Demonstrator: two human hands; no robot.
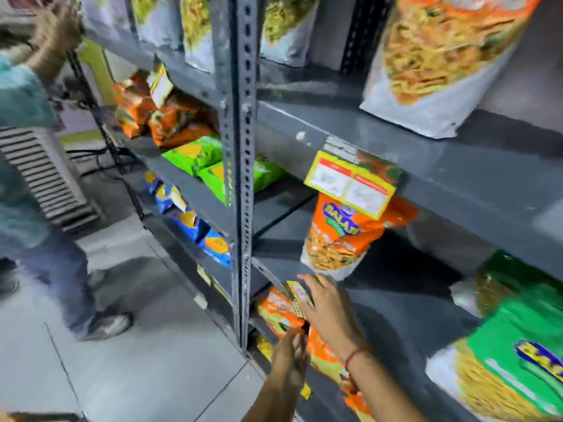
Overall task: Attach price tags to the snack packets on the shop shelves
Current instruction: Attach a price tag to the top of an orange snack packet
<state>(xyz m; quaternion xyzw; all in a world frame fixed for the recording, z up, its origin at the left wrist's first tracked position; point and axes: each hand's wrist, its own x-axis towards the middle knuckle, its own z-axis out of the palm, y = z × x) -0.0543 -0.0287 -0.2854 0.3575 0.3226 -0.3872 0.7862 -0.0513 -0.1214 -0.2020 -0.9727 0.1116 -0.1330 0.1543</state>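
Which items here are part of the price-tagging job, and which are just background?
Job:
right hand pressing a yellow tag
left hand
orange packet under the tag
tagged orange packet above

Background:
another person on the left
floor cables
grey louvred panel

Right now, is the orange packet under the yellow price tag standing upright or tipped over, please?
Upright, leaning slightly. The orange packet stands on its white bottom edge on the shelf, with the yellow price tag covering its top.
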